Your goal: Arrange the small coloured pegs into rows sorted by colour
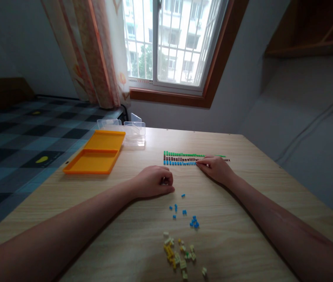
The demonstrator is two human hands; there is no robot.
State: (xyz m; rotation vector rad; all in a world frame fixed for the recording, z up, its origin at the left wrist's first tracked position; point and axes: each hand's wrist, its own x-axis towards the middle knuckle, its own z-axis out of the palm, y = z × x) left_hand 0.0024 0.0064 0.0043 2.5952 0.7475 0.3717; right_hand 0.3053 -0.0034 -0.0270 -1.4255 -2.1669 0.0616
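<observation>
The bench (131, 243) is pale wood-grain, its surface running from under both forearms to the wall beyond the hands. Closest, well to the near side of the left hand (156, 182), lie scattered yellow bricks (170, 252) and cream bricks (183, 264), with a bit of green among them. Between these and the left hand are loose blue bricks (195, 222), some clustered, some apart.

The left hand rests on the bench with its fingers curled in; whether anything sits inside the curl I cannot tell. Farther out, the right hand (215, 168) has thumb and fingertips brought together at the end of the blue row (179, 163); whether they pinch a brick is hidden. Just beyond that row run the brown row (174, 159) and the green row (181, 154), partly covered by the right hand.

Left of the left hand lies an orange case (92, 161), opened flat, with clear plastic boxes (137, 140) behind it. Past the bench's left edge is a bed (16, 133) in checked cloth; small print beside its yellow shape is too small to read. Beyond both hands hang a flowered curtain (95, 51) and a barred window (179, 47) in a brown wooden frame. A shelf (310, 49) is mounted high beyond the right hand.
</observation>
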